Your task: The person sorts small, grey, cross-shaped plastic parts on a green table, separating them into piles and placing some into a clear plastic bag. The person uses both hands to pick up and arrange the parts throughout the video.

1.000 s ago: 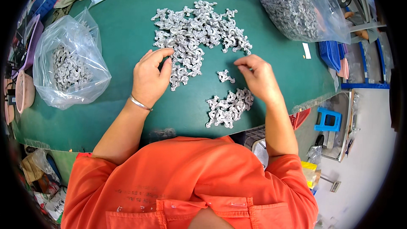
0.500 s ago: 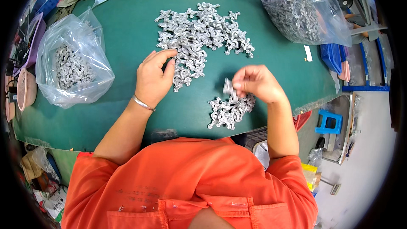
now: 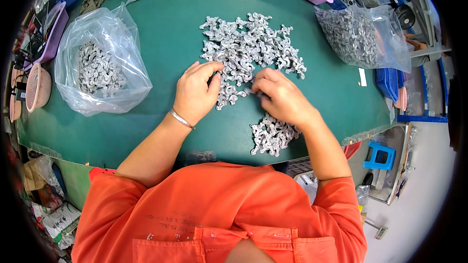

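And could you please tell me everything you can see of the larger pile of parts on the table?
The larger pile is a loose heap of many small, silvery-grey, curved and branching pieces that look like cast metal. They overlap at mixed angles directly on the green tabletop, beyond the smaller pile. The left hand curves at its left edge, seemingly touching it; the right hand is at the near side, too blurred to tell whether it grips a piece.

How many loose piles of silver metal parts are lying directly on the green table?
2. The larger pile spreads mostly beyond the left hand and right hand; the smaller pile lies between the right hand and the orange shirt. The hands may hide some parts.
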A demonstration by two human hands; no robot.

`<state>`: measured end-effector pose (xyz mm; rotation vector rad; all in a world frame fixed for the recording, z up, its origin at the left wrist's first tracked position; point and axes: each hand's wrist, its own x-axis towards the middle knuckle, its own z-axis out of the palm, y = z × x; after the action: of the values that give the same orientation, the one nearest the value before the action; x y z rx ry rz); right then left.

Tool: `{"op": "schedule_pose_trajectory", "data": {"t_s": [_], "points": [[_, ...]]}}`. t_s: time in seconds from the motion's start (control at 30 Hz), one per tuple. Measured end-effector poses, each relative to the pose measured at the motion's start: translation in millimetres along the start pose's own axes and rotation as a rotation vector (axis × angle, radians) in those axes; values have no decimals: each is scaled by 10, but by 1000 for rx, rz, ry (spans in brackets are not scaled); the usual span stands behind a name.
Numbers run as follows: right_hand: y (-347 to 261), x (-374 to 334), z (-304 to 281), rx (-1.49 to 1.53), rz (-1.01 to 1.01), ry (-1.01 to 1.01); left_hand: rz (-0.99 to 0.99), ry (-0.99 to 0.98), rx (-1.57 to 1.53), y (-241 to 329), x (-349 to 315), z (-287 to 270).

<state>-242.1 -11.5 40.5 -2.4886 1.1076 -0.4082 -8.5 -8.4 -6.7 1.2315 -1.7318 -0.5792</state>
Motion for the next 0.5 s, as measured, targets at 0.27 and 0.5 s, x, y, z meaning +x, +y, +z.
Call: {"op": "schedule_pose_trajectory", "data": {"t_s": [0.27, 0.5], "points": [[60, -172, 40, 98, 112, 89, -11, 11, 7, -38, -12, 15], [328, -318, -142, 281, 463, 406, -25, -32, 20, -19, 4, -24]]}}
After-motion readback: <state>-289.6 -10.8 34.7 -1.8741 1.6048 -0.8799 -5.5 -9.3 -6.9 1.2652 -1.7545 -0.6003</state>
